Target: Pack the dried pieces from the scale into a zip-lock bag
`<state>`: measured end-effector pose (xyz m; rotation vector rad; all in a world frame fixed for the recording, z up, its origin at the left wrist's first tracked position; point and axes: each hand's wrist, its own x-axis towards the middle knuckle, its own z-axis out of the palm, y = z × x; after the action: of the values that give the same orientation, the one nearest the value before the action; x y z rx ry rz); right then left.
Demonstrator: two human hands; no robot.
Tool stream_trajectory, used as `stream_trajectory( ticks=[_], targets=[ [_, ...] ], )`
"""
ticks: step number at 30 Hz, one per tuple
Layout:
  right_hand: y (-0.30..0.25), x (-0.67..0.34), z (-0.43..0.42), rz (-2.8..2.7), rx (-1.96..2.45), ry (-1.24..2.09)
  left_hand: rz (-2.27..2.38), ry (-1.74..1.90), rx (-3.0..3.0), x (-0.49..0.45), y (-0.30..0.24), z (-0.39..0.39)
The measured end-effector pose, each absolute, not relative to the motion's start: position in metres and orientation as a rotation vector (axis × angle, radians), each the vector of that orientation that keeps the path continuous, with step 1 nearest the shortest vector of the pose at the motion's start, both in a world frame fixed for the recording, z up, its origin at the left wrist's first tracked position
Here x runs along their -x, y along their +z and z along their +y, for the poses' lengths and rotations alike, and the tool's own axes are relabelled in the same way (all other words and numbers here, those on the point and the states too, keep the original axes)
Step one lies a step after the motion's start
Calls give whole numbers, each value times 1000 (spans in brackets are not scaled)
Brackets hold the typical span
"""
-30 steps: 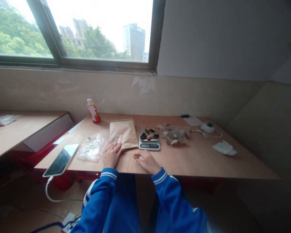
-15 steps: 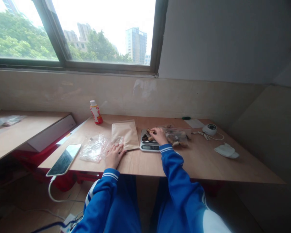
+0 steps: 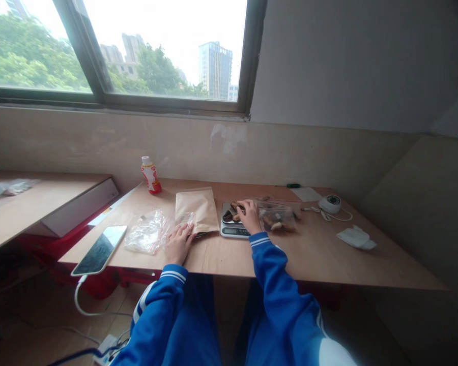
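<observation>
A small digital kitchen scale (image 3: 234, 232) stands on the table with several dark brown dried mushrooms (image 3: 229, 215) on its metal plate. My right hand (image 3: 251, 217) reaches over the plate's right side, its fingers bent and closed on a dried mushroom, partly hidden by the hand. To the right, behind the wrist, lies a clear bag of dried mushrooms (image 3: 277, 218). My left hand (image 3: 178, 243) rests flat with fingers extended, touching the lower edge of a brown paper pouch (image 3: 197, 206). Crumpled clear plastic bags (image 3: 147, 234) lie left of that hand.
A charging phone (image 3: 100, 250) lies at the front left edge, its cable hanging down. At the back stands a red-and-white bottle (image 3: 151, 177). A white dome camera (image 3: 330, 204) and a folded white cloth or tissue (image 3: 356, 237) are on the right.
My right hand has shifted slightly at the scale, its fingers now bent more steeply over the mushrooms. My left hand stays nearly in place by the pouch.
</observation>
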<state>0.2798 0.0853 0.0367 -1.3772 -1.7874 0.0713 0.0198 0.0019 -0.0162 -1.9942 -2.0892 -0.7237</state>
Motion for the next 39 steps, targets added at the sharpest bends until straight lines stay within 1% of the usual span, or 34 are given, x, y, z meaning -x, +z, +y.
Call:
stream_trajectory(
  ticks=[3,6,9,11,13,17,22,30,39],
  targets=[
    [43,-262,64,-1864,1181,187,-2093,-742,1992,-20,-16,1],
    [45,-239,40,-2026,976,393,-2095,-746,1983,-20,-16,1],
    [40,-213,20,-2167,796,618,-2102,-736,1975,-20,-15,0],
    [31,-196,12,-2229,725,690,-2111,-720,1975,-21,-14,0],
    [19,-181,7,-2282,745,662,-2114,-704,1972,-21,-13,-1],
    [-1,-158,5,-2379,925,479,-2099,-700,1961,-22,-12,-2],
    [-3,-142,8,-2492,1084,351,-2094,-772,1938,-23,-11,-3],
    [11,-120,22,-2528,1369,386,-2075,-854,1895,-22,-11,-4],
    [9,-113,28,-2446,1334,395,-2071,-843,1909,-22,-12,-6]
  ],
)
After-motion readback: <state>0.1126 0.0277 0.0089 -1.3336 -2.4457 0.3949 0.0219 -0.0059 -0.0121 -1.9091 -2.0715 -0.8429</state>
